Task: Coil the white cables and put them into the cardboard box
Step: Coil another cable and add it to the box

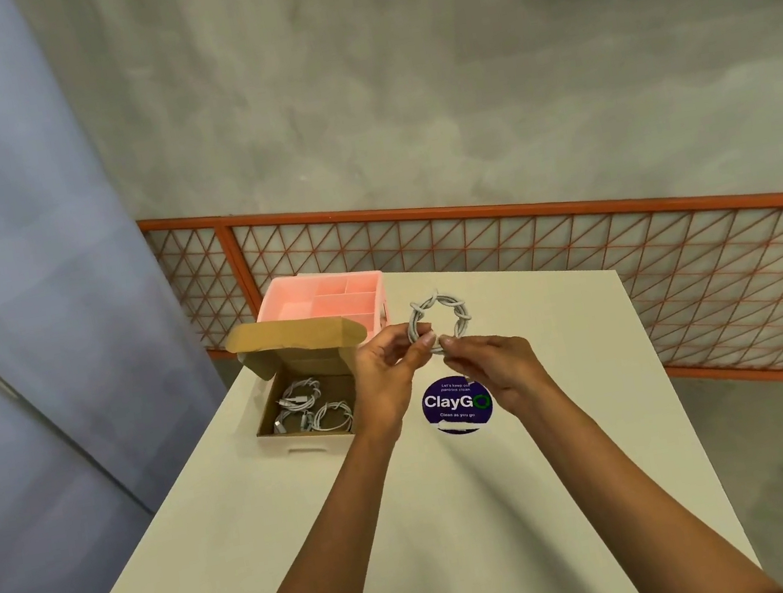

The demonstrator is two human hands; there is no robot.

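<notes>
The left hand point(384, 379) hides the cardboard box's point(299, 440) right corner. Its thumb and the right hand point(499, 371) cover the coiled cable's point(455, 305) near arc; the boxed cables point(315, 411) blur together

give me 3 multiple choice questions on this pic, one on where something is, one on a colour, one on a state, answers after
1. Where does the cardboard box stand relative to the divided tray?
A. in front of it, nearer the person
B. on top of it
C. far off to its right

2. What colour is the tray?
A. blue
B. pink
C. black

3. What state is the held cable in?
A. stretched out straight
B. wound into a ring
C. lying flat inside the box

Answers:
1 A, the box sits on the table directly before the tray.
2 B, its walls and dividers are pink.
3 B, the left hand and right hand hold it up as a ring above the table.
</notes>
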